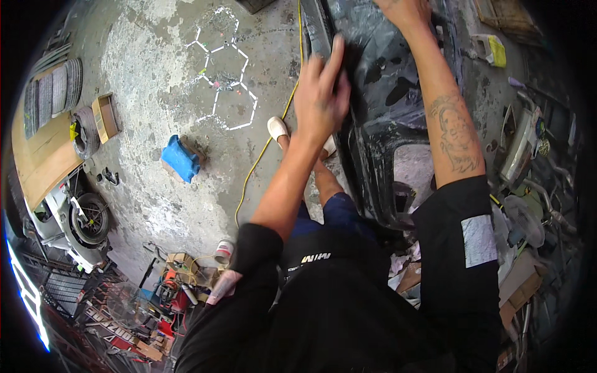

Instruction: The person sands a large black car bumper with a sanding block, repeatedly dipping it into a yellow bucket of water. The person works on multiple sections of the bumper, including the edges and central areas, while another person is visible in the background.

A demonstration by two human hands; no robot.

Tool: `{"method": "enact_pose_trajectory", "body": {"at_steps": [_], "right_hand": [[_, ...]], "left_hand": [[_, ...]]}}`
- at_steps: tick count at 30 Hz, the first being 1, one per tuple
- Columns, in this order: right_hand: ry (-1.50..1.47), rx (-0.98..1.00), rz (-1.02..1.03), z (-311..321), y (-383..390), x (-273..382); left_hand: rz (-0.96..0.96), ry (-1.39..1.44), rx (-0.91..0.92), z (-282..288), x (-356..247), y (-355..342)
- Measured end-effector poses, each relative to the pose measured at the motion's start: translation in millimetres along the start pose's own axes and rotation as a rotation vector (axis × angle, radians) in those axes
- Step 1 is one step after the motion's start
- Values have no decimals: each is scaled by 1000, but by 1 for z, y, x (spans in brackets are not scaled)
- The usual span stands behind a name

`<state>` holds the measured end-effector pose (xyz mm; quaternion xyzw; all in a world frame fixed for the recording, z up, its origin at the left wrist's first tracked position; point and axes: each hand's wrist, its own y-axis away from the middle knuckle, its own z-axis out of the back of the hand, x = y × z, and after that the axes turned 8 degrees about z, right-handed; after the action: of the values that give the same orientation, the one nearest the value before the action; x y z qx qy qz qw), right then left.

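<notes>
A large dark vehicle body panel, scuffed and patchy, stretches from the top edge down in front of me, with a window-like opening in its lower part. My left hand is by the panel's left edge, its index finger stretched out and the thumb apart, with nothing seen in it; whether it touches the panel I cannot tell. Over the panel's far end, my right hand is cut off by the top of the picture, so its fingers and anything beneath them are hidden.
A yellow cable runs along the floor left of the panel. On the floor lies a blue bundle. Tyres and a white motorcycle stand at left; tools and boxes sit lower left. Metal parts crowd the right.
</notes>
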<state>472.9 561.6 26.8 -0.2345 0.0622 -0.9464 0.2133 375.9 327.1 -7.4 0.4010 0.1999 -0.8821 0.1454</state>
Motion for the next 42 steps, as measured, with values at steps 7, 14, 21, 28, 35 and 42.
{"method": "enact_pose_trajectory", "body": {"at_steps": [7, 14, 21, 28, 35, 42], "right_hand": [[-26, 6, 0, 0, 1, 3], [82, -38, 56, -1, -1, -18], [187, -132, 292, -22, -4, -42], [223, -106, 325, -16, -9, -56], [186, -94, 255, -12, -7, -56], [146, -103, 339, -28, -12, -41]], "left_hand": [[-30, 8, -17, -5, -1, -29], [56, -25, 153, 10, -3, 75], [270, 367, -254, -1, 22, -38], [133, 142, 28, 5, -10, 40], [93, 89, -7, 4, -6, 63], [122, 233, -288, -7, 25, -78]]}}
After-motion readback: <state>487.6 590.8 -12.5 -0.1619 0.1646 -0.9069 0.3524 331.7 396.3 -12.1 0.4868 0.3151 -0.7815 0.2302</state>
